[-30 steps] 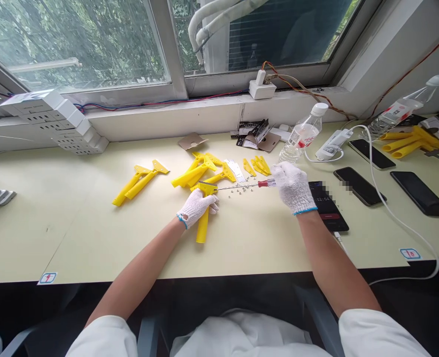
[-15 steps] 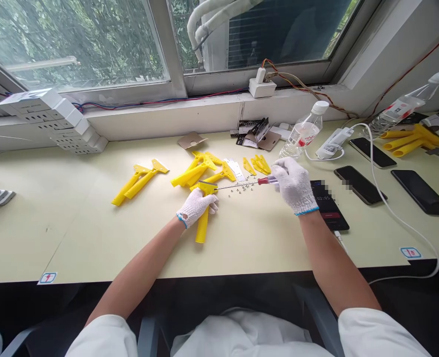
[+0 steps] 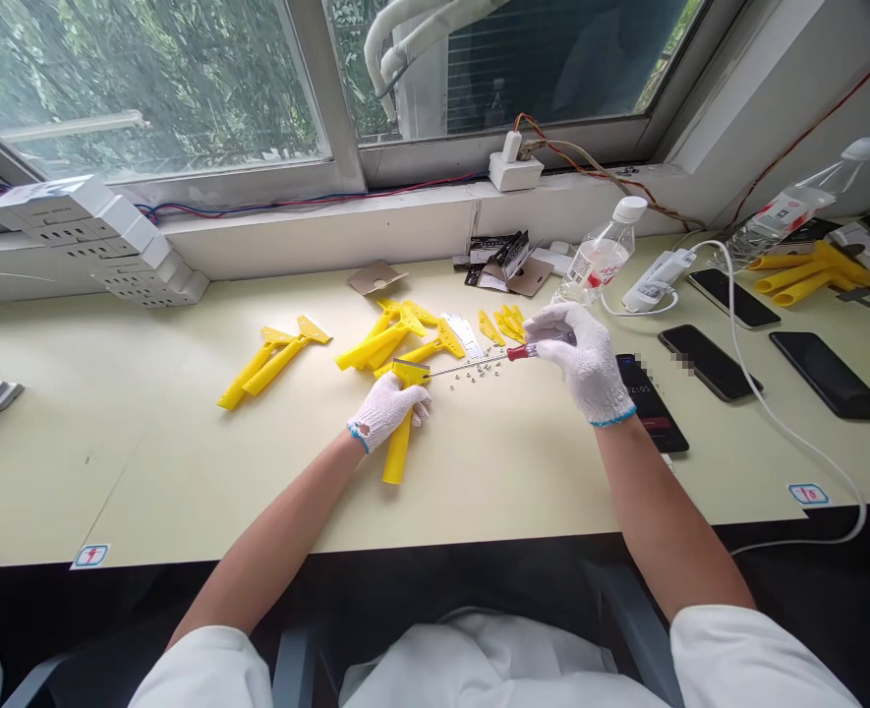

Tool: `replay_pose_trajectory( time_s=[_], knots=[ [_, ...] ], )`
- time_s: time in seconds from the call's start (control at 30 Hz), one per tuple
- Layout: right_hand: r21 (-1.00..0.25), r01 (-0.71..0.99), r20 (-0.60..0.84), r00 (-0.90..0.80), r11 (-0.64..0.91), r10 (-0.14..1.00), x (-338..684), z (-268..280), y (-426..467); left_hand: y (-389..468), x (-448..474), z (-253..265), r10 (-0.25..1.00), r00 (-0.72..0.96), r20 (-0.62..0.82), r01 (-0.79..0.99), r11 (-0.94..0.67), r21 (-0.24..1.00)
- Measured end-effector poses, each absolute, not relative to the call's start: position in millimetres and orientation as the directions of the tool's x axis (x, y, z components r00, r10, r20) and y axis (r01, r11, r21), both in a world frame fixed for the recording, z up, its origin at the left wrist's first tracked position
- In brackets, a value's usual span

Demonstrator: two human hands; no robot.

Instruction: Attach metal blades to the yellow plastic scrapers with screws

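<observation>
My gloved left hand (image 3: pixel 390 405) is closed around a yellow scraper (image 3: pixel 397 454), holding its head up with the handle pointing toward me. A blade edge shows along the top of that head. In my gloved right hand (image 3: pixel 580 359) is a screwdriver (image 3: pixel 521 351) with a red and clear handle. Its long shaft runs left, and the tip meets the right side of the scraper head. Small screws (image 3: pixel 483 369) lie scattered below the shaft. Behind are more yellow scrapers (image 3: pixel 379 344), white blades (image 3: pixel 462 334) and small yellow head pieces (image 3: pixel 506 323).
Two scrapers (image 3: pixel 279 359) lie at left. A water bottle (image 3: pixel 598 258) stands behind my right hand, near opened packaging (image 3: pixel 508 264). Phones (image 3: pixel 709 362) and a white cable (image 3: pixel 736 324) occupy the right side. White boxes (image 3: pixel 110 236) are stacked at far left.
My right hand's fingers have loosened and shifted on the screwdriver handle, the hand turning slightly. The left hand keeps the scraper in place. The whole view has shifted a little.
</observation>
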State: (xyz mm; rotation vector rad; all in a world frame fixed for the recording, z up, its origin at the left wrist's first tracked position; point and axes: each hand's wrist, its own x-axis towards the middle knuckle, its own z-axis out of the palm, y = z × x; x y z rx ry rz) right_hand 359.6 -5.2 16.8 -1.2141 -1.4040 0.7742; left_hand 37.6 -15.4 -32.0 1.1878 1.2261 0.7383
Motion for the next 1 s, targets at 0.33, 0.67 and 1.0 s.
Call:
replay_pose_trajectory(
  time_s=[0.33, 0.67, 1.0],
  knots=[
    [-0.927, 0.253, 0.319, 0.150, 0.275, 0.936, 363, 12, 1, -18, 41, -25, 0.921, 0.243, -0.306, 0.164, 0.272, 0.948],
    [-0.788, 0.588, 0.376, 0.230, 0.180, 0.898, 357, 19, -8, -18, 42, -23, 0.917, 0.204, -0.344, 0.181, 0.310, 0.933],
    [-0.893, 0.312, 0.380, 0.137, 0.324, 0.915, 364, 26, -8, -11, 53, -26, 0.911, 0.230, -0.341, 0.251, 0.283, 0.926]
  ],
)
